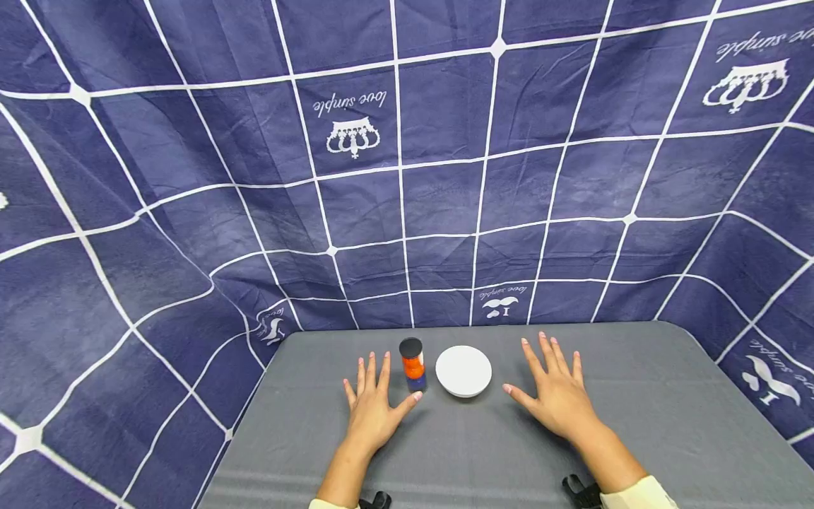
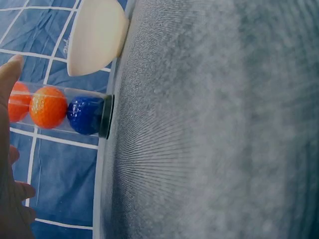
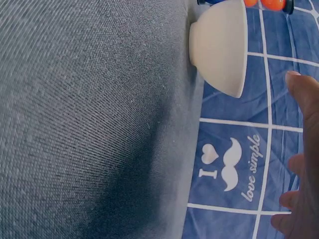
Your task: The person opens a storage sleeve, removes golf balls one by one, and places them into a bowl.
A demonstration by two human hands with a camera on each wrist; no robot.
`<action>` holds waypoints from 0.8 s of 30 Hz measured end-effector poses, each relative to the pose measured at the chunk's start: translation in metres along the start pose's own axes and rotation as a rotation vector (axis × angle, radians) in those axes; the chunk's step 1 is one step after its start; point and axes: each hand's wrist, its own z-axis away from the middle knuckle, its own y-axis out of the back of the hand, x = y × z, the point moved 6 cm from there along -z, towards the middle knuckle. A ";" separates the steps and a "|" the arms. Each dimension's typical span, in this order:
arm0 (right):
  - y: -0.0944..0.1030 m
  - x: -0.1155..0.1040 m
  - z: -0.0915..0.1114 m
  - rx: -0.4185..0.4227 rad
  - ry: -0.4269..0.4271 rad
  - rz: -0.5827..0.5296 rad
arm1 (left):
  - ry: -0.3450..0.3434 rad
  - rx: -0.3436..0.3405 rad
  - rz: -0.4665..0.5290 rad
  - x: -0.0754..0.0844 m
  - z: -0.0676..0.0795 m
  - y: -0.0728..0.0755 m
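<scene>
A clear tube of balls (image 1: 413,365) with a black lid stands upright on the grey table. In the left wrist view the tube (image 2: 49,107) shows two orange balls and a blue one at its base. Just right of it sits a white bowl (image 1: 463,370), its rim facing up; the right wrist view shows the bowl (image 3: 222,50) from the side. My left hand (image 1: 372,417) is spread palm down, its thumb close in front of the tube. To the right of the bowl, my right hand (image 1: 559,399) is spread likewise, holding nothing.
The grey cloth-covered table (image 1: 483,452) reaches back to a dark blue curtain (image 1: 439,205) with white grid lines, which also hangs along the left and right sides. Black wrist straps (image 1: 581,491) and pale sleeves show at the bottom edge.
</scene>
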 end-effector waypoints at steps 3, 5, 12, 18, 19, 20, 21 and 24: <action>-0.001 0.000 0.001 0.005 0.000 -0.001 | 0.011 0.000 0.021 -0.001 0.000 -0.001; -0.001 -0.001 0.001 0.017 0.010 -0.009 | 0.013 0.016 0.066 -0.002 0.000 -0.001; 0.000 -0.010 0.002 0.141 0.096 -0.063 | 0.007 0.071 0.281 -0.003 -0.001 -0.004; -0.002 -0.018 0.003 0.199 0.114 -0.128 | 0.038 0.103 0.399 -0.001 -0.004 -0.005; -0.002 -0.019 0.003 0.205 0.116 -0.141 | 0.046 0.106 0.410 -0.001 -0.005 -0.005; -0.001 -0.020 0.003 0.211 0.118 -0.155 | 0.052 0.111 0.422 -0.001 -0.006 -0.005; -0.001 -0.021 0.002 0.216 0.120 -0.169 | 0.059 0.110 0.431 -0.001 -0.007 -0.005; -0.001 -0.025 0.003 0.228 0.139 -0.198 | 0.057 0.123 0.446 0.000 -0.009 -0.006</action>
